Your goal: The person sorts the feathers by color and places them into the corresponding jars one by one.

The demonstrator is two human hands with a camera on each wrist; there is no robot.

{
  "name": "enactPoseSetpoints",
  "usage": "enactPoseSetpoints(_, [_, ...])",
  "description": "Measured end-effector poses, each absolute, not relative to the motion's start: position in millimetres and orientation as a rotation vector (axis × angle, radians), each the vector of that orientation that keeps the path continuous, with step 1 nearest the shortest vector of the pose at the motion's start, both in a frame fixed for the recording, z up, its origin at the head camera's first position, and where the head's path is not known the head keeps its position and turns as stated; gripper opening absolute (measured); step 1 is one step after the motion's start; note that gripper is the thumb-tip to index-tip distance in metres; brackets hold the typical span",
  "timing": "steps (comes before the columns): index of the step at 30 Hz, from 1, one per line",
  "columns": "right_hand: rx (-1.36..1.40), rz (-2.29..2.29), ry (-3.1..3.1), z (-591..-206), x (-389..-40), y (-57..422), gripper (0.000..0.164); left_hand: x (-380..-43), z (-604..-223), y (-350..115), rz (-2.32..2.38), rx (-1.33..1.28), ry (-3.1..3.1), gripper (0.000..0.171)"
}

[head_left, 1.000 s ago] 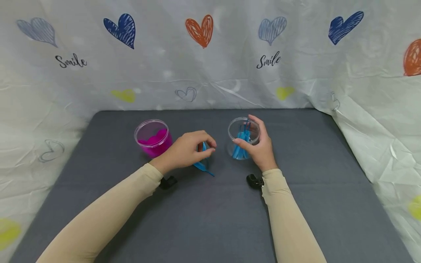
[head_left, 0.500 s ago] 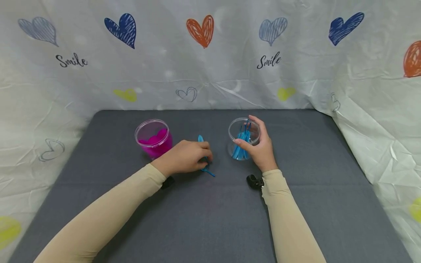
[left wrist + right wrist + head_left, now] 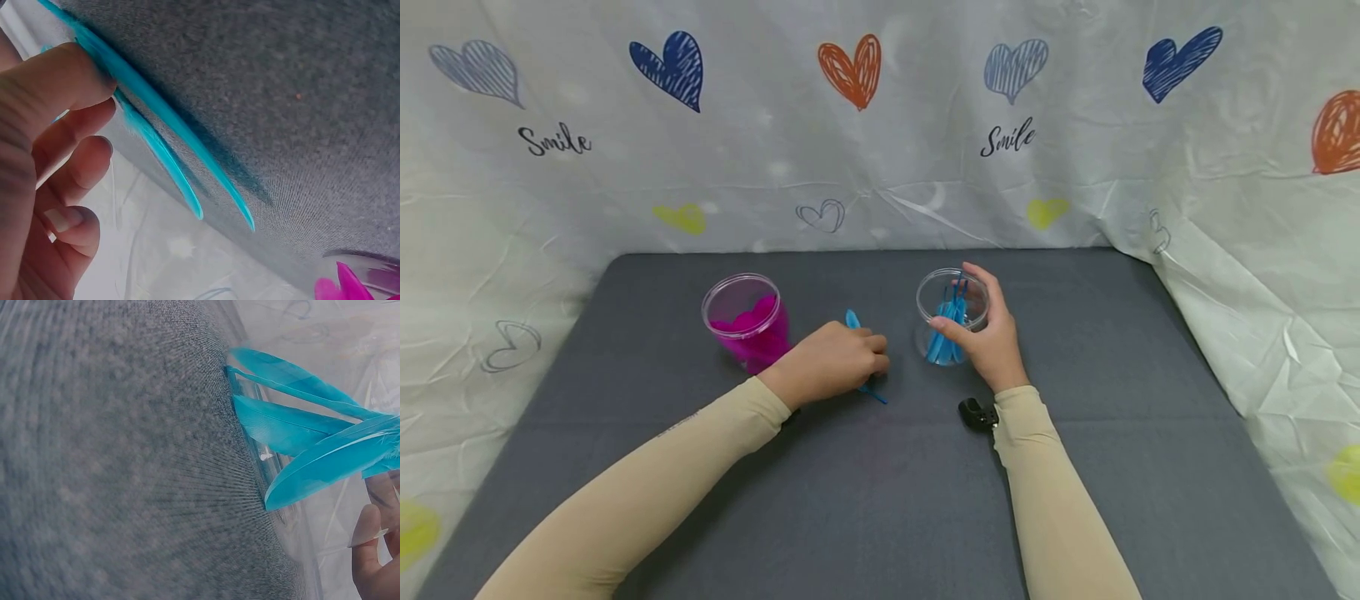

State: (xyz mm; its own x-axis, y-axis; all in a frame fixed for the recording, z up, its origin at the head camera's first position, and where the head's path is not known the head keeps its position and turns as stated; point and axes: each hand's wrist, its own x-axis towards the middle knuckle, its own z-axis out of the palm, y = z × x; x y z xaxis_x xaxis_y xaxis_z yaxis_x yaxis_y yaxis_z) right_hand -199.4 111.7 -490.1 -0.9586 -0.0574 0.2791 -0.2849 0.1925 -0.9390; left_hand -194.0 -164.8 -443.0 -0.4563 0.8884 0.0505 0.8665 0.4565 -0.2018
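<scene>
My left hand pinches blue feathers between thumb and fingertips, low over the grey cloth. Two feather vanes show in the left wrist view, their tips pointing away from the hand. In the head view the hand covers most of them; a blue tip and a thin quill end stick out. My right hand grips a clear plastic jar by its side, thumb at the front and fingers round the back. Inside the jar stand several other blue feathers, quills upward, vanes against the bottom.
A second clear jar with magenta feather-like pieces stands left of my left hand. Grey cloth covers the table. Behind it hangs a white sheet printed with hearts. Each wrist carries a small black camera.
My left hand has come down a little and moved right, its fingers now closed on the blue feathers. The right hand and its jar stay in place.
</scene>
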Motion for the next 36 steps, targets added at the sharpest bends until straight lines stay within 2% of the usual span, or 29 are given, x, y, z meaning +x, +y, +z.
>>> enactPoseSetpoints(7, [0.328, 1.864, -2.278, -489, -199, 111, 0.086, -193, -446, -162, 0.319, -1.557, -2.477, 0.015])
enactPoseSetpoints(14, [0.335, 1.883, -2.265, -491, -200, 111, 0.085, -194, -448, -162, 0.330, -1.575, -2.427, 0.018])
enactPoseSetpoints(20, [0.333, 1.888, -2.260, -491, -200, 110, 0.085, -195, -446, -161, 0.190, -1.582, -2.443, 0.017])
enactPoseSetpoints(26, [0.325, 1.882, -2.265, -490, -200, 110, 0.087, -198, -440, -160, 0.072, -1.549, -2.390, 0.009])
enactPoseSetpoints(36, [0.314, 1.895, -2.263, -491, -202, 110, 0.089, -212, -408, -156, -0.254, -1.393, -2.393, 0.007])
